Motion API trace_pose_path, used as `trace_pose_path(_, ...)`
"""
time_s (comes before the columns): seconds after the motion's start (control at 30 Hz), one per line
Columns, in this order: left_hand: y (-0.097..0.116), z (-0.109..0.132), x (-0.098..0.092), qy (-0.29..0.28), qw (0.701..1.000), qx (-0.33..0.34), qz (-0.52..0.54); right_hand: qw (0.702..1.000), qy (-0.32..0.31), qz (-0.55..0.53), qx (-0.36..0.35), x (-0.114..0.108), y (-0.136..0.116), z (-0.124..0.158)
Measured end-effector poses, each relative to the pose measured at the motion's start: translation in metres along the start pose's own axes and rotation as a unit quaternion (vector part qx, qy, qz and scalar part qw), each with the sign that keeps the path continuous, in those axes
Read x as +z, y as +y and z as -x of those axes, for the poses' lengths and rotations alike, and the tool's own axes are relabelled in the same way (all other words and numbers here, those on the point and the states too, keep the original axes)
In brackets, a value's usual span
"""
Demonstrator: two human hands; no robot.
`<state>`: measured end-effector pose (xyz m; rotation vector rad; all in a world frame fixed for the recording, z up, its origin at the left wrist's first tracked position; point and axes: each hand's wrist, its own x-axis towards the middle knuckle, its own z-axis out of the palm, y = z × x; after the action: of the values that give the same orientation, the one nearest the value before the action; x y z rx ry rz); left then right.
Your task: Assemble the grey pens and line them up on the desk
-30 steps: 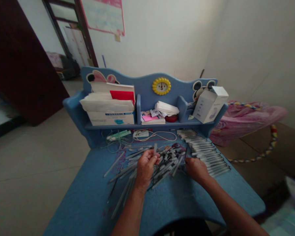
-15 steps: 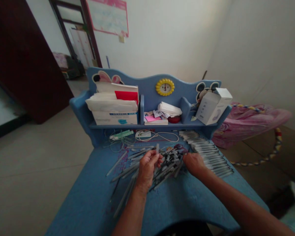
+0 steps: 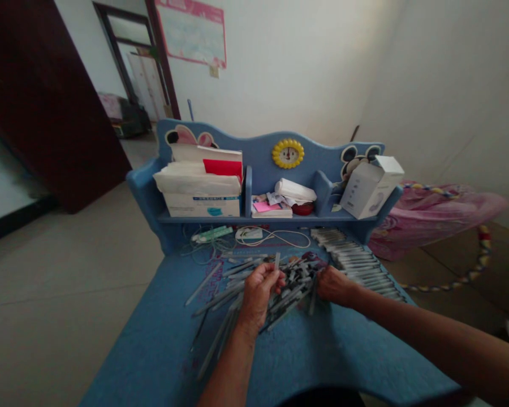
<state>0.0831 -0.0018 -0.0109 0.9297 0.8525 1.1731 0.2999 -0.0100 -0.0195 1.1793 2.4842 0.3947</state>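
My left hand point(image 3: 261, 287) is closed on a pale translucent pen tube point(image 3: 277, 260), which points upward from the fingertips. Fingers curled, my right hand point(image 3: 334, 284) is at the right edge of a loose pile of pen parts point(image 3: 290, 288); a grey pen piece point(image 3: 313, 299) hangs or lies just below its fingertips, and whether it is gripped is hard to tell. More long pen tubes point(image 3: 223, 297) spread left of and under my left hand. Beyond my right hand lies a neat row of pens point(image 3: 360, 260).
The blue desk point(image 3: 139, 333) has a back shelf holding a mask box point(image 3: 201, 204), papers point(image 3: 272, 210) and a white box point(image 3: 369, 189). A looped white cable point(image 3: 294, 244) and a green-white object point(image 3: 214, 233) lie behind the pile. A yellow clock point(image 3: 288, 153) is on the backboard.
The view has shifted slightly. My left hand keeps the tube upright. My right hand has moved a little lower and nearer, and a grey piece now shows below its fingers.
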Motion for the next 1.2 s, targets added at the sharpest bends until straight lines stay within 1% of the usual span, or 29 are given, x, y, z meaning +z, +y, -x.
trace_pose_path(0.13, -0.002, -0.001, -0.001, -0.002, 1.0, 0.002, -0.008, 0.998, 0.032, 0.01, -0.047, 0.0, 0.011, -0.001)
trace_pose_path(0.2, -0.002, 0.0, -0.002, 0.0, 1.0, 0.003, -0.008, 0.997, 0.051, 0.008, -0.055, -0.005, 0.012, -0.002)
trace_pose_path(0.27, -0.002, 0.001, -0.002, 0.0, 1.0, 0.0, -0.008, 0.996, 0.071, 0.007, -0.054, -0.015, 0.012, 0.0)
trace_pose_path(0.33, -0.002, 0.002, -0.002, -0.002, 1.0, 0.0, -0.015, 0.993, 0.116, -0.023, -0.031, -0.029, 0.01, 0.003)
trace_pose_path(0.37, -0.001, 0.002, -0.002, -0.004, 1.0, 0.002, -0.021, 0.986, 0.152, -0.06, -0.004, -0.038, 0.01, 0.005)
trace_pose_path(0.4, -0.001, 0.003, -0.002, -0.006, 1.0, 0.006, -0.03, 0.973, 0.197, -0.118, 0.034, -0.047, 0.01, 0.008)
trace_pose_path(0.43, -0.001, 0.003, -0.001, -0.009, 0.999, 0.009, -0.041, 0.947, 0.243, -0.193, 0.079, -0.057, 0.01, 0.01)
trace_pose_path(0.47, 0.0, 0.004, -0.001, -0.015, 0.999, 0.012, -0.051, 0.907, 0.285, -0.282, 0.13, -0.067, 0.011, 0.013)
trace_pose_path(0.5, 0.0, 0.004, 0.0, -0.022, 0.998, 0.015, -0.06, 0.852, 0.317, -0.378, 0.173, -0.076, 0.012, 0.016)
trace_pose_path(0.53, 0.0, 0.005, 0.0, -0.031, 0.997, 0.018, -0.067, 0.786, 0.341, -0.472, 0.206, -0.085, 0.013, 0.018)
trace_pose_path(0.57, 0.0, 0.005, 0.001, -0.039, 0.996, 0.023, -0.073, 0.714, 0.362, -0.555, 0.227, -0.093, 0.014, 0.019)
trace_pose_path(0.6, 0.001, 0.006, 0.001, -0.048, 0.995, 0.028, -0.077, 0.646, 0.378, -0.619, 0.238, -0.1, 0.016, 0.02)
trace_pose_path(0.63, 0.001, 0.006, 0.002, -0.056, 0.995, 0.032, -0.08, 0.587, 0.391, -0.665, 0.245, -0.105, 0.017, 0.021)
trace_pose_path(0.67, 0.001, 0.007, 0.002, -0.064, 0.994, 0.035, -0.083, 0.54, 0.401, -0.697, 0.248, -0.109, 0.018, 0.021)
trace_pose_path(0.7, 0.001, 0.007, 0.002, -0.071, 0.993, 0.037, -0.088, 0.508, 0.406, -0.718, 0.249, -0.112, 0.019, 0.021)
trace_pose_path(0.73, 0.001, 0.008, 0.003, -0.078, 0.992, 0.04, -0.094, 0.487, 0.406, -0.732, 0.248, -0.113, 0.019, 0.02)
trace_pose_path(0.8, 0.001, 0.009, 0.003, -0.09, 0.99, 0.046, -0.103, 0.468, 0.398, -0.75, 0.246, -0.115, 0.019, 0.019)
trace_pose_path(1.0, 0.001, 0.009, 0.002, -0.096, 0.989, 0.041, -0.102, 0.455, 0.398, -0.755, 0.255, -0.113, 0.018, 0.019)
trace_pose_path(1.1, 0.001, 0.009, 0.002, -0.095, 0.989, 0.04, -0.103, 0.459, 0.397, -0.752, 0.258, -0.113, 0.019, 0.018)
trace_pose_path(1.2, 0.002, 0.01, 0.002, -0.098, 0.989, 0.039, -0.107, 0.466, 0.381, -0.756, 0.257, -0.112, 0.019, 0.017)
